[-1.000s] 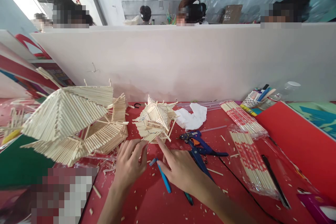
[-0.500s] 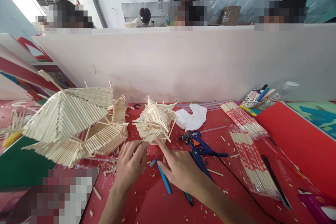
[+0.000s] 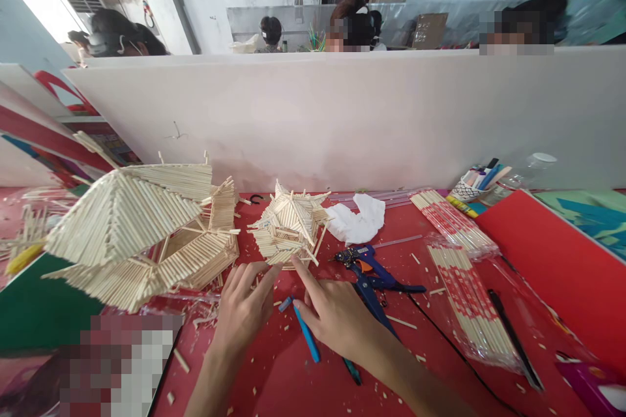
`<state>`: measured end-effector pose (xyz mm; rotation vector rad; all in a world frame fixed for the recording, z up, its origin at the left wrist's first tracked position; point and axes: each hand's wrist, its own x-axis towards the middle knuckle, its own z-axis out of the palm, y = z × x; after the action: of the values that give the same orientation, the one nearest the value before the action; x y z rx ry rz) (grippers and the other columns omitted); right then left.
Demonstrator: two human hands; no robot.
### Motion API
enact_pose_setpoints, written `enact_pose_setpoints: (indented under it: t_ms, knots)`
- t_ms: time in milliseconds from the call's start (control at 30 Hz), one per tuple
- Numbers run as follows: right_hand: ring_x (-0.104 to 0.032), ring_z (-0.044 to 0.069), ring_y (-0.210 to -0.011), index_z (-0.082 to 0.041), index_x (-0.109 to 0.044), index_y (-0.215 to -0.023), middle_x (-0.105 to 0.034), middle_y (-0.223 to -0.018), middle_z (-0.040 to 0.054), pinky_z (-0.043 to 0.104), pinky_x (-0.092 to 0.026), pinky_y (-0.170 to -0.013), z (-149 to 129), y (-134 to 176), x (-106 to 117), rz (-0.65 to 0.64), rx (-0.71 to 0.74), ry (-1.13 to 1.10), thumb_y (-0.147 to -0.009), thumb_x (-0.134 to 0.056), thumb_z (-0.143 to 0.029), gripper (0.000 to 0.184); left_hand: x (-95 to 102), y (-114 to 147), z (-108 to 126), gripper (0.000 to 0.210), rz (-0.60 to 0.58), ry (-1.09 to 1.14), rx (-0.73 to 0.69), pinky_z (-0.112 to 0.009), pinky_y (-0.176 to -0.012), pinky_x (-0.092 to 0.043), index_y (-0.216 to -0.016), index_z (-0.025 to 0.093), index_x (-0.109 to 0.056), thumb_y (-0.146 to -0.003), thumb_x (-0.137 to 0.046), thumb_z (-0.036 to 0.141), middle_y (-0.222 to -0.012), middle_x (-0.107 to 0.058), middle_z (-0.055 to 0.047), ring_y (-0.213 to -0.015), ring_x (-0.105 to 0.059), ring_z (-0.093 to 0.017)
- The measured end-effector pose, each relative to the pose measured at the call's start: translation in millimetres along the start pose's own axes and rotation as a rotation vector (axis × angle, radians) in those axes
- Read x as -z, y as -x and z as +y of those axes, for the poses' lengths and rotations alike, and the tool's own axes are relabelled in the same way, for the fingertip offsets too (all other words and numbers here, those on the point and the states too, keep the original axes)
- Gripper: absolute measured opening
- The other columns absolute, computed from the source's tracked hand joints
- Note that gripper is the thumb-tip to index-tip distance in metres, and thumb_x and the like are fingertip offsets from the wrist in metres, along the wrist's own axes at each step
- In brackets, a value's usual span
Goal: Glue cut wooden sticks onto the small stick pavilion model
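Note:
A small pavilion-like model [image 3: 289,225] of thin wooden sticks stands in the middle of the red table. At its near edge is my left hand [image 3: 247,303], index finger stretched toward the model's base. My right hand [image 3: 328,309] points its index finger at the same edge, fingertip at or very close to the sticks; the thumb is apart from it. I see nothing held in either hand. Below the right thumb lies a blue pen-like tool [image 3: 307,333]. Beside the right hand rests a blue glue gun [image 3: 366,259] with a black cord.
A larger stick-built roofed model [image 3: 132,215] stands left. Wrapped bundles of chopsticks [image 3: 472,303], white tissue [image 3: 359,218], a black knife-like tool [image 3: 513,339] and a pen cup [image 3: 469,187] lie right. A pale board [image 3: 342,117] closes off the back; people sit beyond.
My left index finger has moved slightly right and straightened along the small model's near edge. The right hand and the model look the same.

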<state>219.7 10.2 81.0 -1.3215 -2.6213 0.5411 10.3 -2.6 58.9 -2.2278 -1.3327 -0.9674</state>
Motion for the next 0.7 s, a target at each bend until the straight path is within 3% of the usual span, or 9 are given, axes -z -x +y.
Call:
enact_pose_setpoints:
  t_ms: [200, 500, 633, 700]
  knots:
    - [-0.071, 0.023, -0.074, -0.017, -0.019, -0.167, -0.077, -0.087, 0.0066, 0.03, -0.039, -0.057, -1.5, -0.5, 2.8, -0.024, -0.017, 0.016, -0.101, -0.052, -0.028, 0.074, -0.7, 1.7, -1.4, 0.04, -0.005, 0.013, 0.017, -0.031, -0.076, -0.047, -0.121, 0.023, -0.068, -0.092, -0.052, 0.001, -0.095, -0.069, -0.006, -0.079, -0.062, -0.018]
    - [-0.071, 0.022, -0.073, -0.016, -0.022, -0.166, -0.078, -0.086, 0.0054, 0.029, -0.044, -0.06, 1.6, 2.9, 6.1, 0.014, 0.011, -0.035, -0.1, -0.055, -0.028, 0.074, 3.4, -1.9, 1.2, 0.029, 0.037, 0.042, 0.077, -0.031, -0.075, -0.047, -0.117, 0.019, -0.06, -0.092, -0.054, 0.005, -0.091, -0.069, -0.006, -0.08, -0.062, -0.019]
    - [-0.072, 0.021, -0.077, -0.02, -0.046, -0.155, -0.078, -0.09, 0.0053, 0.03, -0.046, -0.066, 1.9, 9.9, 22.0, 0.031, 0.012, -0.071, -0.101, -0.056, -0.029, 0.055, 4.5, -0.2, -2.5, 0.025, 0.079, 0.038, 0.113, -0.031, -0.074, -0.047, -0.112, 0.021, -0.061, -0.092, -0.055, 0.006, -0.088, -0.068, -0.005, -0.078, -0.063, -0.019]
    - [-0.072, 0.02, -0.081, -0.025, -0.066, -0.131, -0.078, -0.094, 0.0034, 0.029, -0.046, -0.069, 3.8, 14.9, 34.3, 0.018, 0.032, -0.118, -0.101, -0.057, -0.029, 0.031, 4.3, 1.0, -4.3, 0.023, 0.087, 0.035, 0.124, -0.031, -0.075, -0.048, -0.11, 0.021, -0.061, -0.092, -0.055, 0.007, -0.087, -0.068, -0.005, -0.077, -0.063, -0.019]
